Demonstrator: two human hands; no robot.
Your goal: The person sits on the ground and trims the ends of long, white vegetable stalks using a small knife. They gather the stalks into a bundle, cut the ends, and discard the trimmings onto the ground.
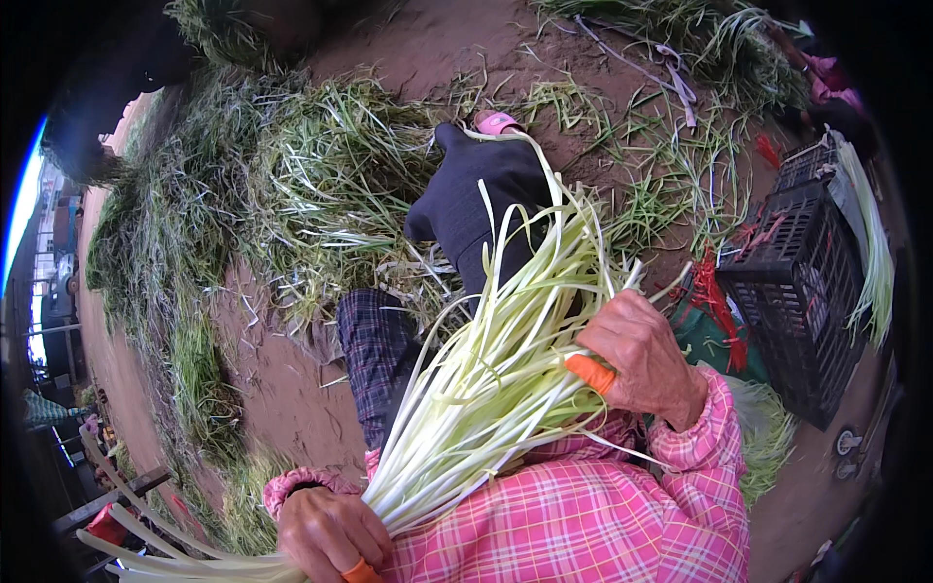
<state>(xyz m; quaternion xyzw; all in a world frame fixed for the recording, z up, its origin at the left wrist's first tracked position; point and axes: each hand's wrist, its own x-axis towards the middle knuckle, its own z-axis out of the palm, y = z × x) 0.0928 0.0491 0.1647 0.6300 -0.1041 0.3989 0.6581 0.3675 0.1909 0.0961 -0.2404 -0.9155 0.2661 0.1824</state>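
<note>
A bundle of long, pale green and white leafy stalks [474, 386], like blanched garlic chives, lies slantwise across my lap. My left hand [332, 535], at the lower left, is closed around its white stem end, and pale stems stick out beyond the hand to the left. My right hand [641, 357] grips the leafier end at the right, with an orange cover [592, 373] on its thumb. Orange also shows on a digit of my left hand. Some leaves hang over my dark-trousered leg [481, 197]; the fingertips of both hands are partly hidden.
Heaps of green leaves [328, 175] cover the ground ahead and left. Black plastic crates [802, 291] stand at the right, with red ties [711, 306] beside them and pale stalks [871, 248] over their far side. Another person's pink sleeve [834, 76] shows at the upper right.
</note>
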